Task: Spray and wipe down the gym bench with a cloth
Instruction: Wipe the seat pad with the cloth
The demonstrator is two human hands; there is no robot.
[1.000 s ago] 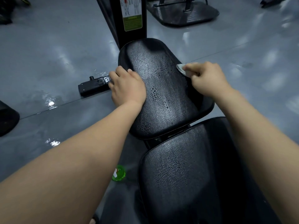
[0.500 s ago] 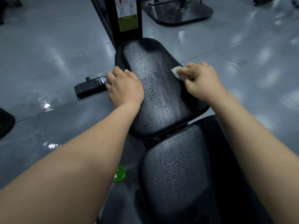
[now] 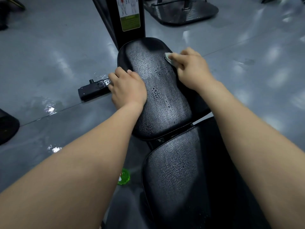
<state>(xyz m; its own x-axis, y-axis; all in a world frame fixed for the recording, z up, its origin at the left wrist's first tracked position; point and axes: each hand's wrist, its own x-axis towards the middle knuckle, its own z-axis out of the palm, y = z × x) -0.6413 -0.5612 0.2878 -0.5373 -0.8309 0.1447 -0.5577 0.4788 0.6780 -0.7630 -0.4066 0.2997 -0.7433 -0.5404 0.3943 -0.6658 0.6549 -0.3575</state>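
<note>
At the two o'clock edge of the black textured vinyl seat pad [image 3: 156,90], a small pale folded cloth [image 3: 168,57] peeks from the right hand [image 3: 189,66], whose curled fingers clamp it against the pad. Over at nine o'clock, the left hand [image 3: 127,88] grips the pad's rim.

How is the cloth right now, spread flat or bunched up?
Bunched: only a small wad of cloth shows past the right hand gripping it on the seat pad.

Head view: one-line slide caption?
Right hand holds a pale cloth on the wet bench pad; left hand grips its edge.
</note>
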